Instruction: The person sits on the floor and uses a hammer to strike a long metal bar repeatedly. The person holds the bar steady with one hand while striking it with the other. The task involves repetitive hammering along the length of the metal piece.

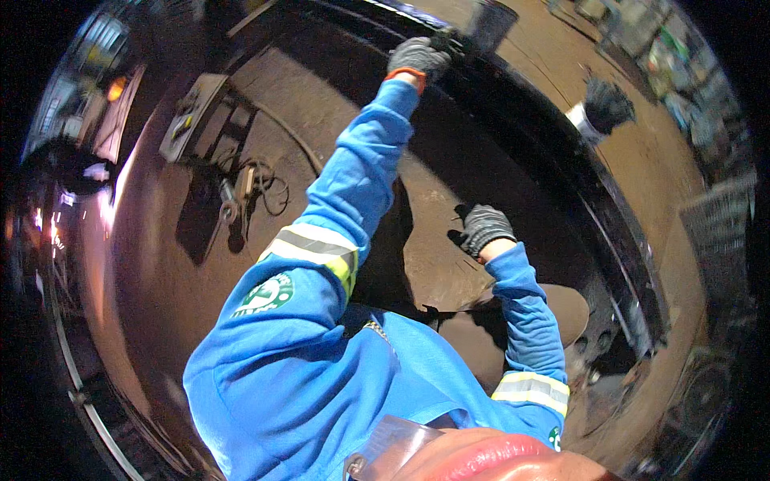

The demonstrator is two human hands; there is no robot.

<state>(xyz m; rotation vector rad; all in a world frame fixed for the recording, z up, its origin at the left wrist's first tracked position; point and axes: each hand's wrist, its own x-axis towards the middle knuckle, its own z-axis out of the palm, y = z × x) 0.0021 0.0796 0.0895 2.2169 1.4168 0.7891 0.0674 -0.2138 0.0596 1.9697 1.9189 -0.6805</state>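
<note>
My left arm, in a blue sleeve with a reflective band, stretches toward the far side. The left hand (419, 59), in a grey knit glove with an orange cuff, is closed at the near edge of a long black metal beam (553, 132). Its dark fingertips merge with a dark lump there, and I cannot make out what they hold. My right hand (486, 228), in a striped grey glove with dark fingertips, hovers or rests short of the beam, near my lap. Its thumb and fingers are apart, with nothing visible between them.
A small metal stand (196, 120) with tools on it stands at left, a coiled cable (273, 192) beside it. Beyond the beam are a dark cylinder (491, 26) and a white container (585, 122) with dark contents. Bright light and sparks (56, 232) show at far left.
</note>
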